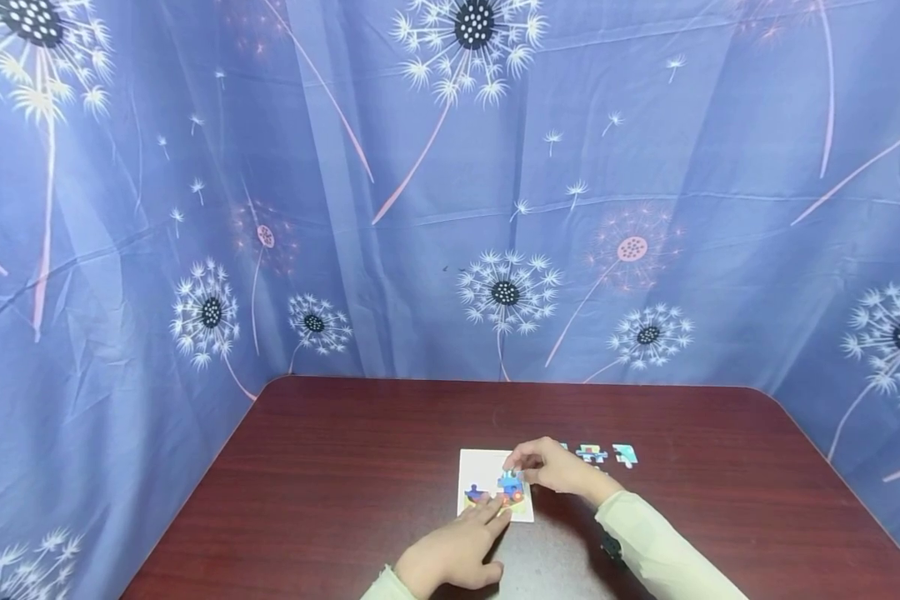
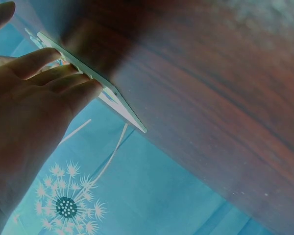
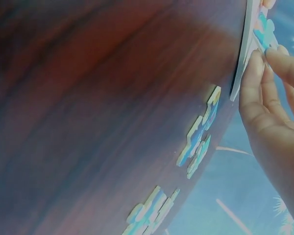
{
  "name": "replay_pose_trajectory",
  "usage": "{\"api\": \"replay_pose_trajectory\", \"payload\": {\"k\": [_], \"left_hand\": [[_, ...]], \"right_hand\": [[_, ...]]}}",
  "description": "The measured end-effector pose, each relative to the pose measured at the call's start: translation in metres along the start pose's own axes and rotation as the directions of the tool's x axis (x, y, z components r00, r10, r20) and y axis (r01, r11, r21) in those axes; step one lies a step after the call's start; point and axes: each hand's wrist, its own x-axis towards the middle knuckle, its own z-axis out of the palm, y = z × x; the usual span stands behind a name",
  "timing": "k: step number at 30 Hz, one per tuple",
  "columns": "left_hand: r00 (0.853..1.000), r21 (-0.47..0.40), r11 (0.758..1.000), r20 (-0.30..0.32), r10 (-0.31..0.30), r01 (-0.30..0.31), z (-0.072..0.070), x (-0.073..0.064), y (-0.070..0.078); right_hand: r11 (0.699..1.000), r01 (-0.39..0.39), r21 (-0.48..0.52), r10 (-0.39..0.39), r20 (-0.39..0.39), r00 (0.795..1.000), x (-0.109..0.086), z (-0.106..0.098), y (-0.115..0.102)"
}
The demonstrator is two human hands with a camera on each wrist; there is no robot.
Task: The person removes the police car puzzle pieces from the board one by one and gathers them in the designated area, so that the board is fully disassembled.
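Note:
A white puzzle board [image 1: 471, 463] lies on the table, with colourful pieces set on its near part. My left hand [image 1: 456, 552] rests its outstretched fingers on the board's near edge, over the lower pieces. At the board's right side, my right hand [image 1: 561, 469] pinches a blue puzzle piece [image 3: 263, 34] between thumb and fingertips, low over the board. Another dark blue piece [image 1: 474, 493] with a rounded knob sits at the board's left. In the left wrist view the fingers [image 2: 85, 93] cover much of the board's surface.
Several loose puzzle pieces lie on the dark red table [image 1: 330, 467] beyond the right hand, among them a light blue one [image 1: 625, 454] and a multicoloured one [image 1: 590, 453]. A blue dandelion-print curtain [image 1: 420, 250] hangs along the table's back and sides.

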Motion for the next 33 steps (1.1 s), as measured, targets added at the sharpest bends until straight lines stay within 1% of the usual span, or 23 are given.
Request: {"api": "replay_pose_trajectory", "payload": {"k": [3,8,12,16,19,24,28,31,33], "left_hand": [[1.0,0.007,1.0,-0.006,0.003,-0.003,-0.001,-0.001,0.001],[1.0,0.012,1.0,-0.007,0.007,-0.007,-0.004,-0.002,0.002],[1.0,0.011,1.0,-0.008,0.007,-0.007,-0.004,-0.001,0.003],[1.0,0.011,1.0,-0.008,0.003,-0.003,-0.004,-0.001,0.003],[1.0,0.009,1.0,-0.004,-0.001,0.001,-0.003,-0.002,0.003],[1.0,-0.005,1.0,-0.001,0.005,-0.005,-0.003,-0.002,0.003],[1.0,-0.007,1.0,-0.007,0.012,-0.012,-0.003,-0.002,0.003],[1.0,-0.011,1.0,-0.008,0.014,-0.014,-0.003,-0.002,0.002],[1.0,-0.02,1.0,-0.002,0.013,-0.013,-0.004,-0.002,0.001]], "right_hand": [[1.0,-0.01,0.03,0.011,-0.016,1.0,-0.001,-0.001,-0.001],[0.997,-0.005,0.08,0.009,-0.042,0.999,-0.005,-0.008,-0.002],[0.996,-0.025,0.083,0.029,-0.057,0.998,-0.01,-0.016,0.0],[0.997,-0.048,0.053,0.052,-0.076,0.996,-0.016,-0.025,0.004],[0.997,-0.057,0.046,0.061,-0.09,0.994,-0.023,-0.032,0.009],[0.996,-0.057,0.074,0.066,-0.119,0.991,-0.038,-0.045,0.018],[0.997,-0.061,0.053,0.068,-0.146,0.987,-0.05,-0.056,0.026],[0.996,-0.083,0.034,0.088,-0.163,0.983,-0.058,-0.064,0.032],[0.994,-0.104,0.04,0.109,-0.169,0.98,-0.064,-0.07,0.035]]}}
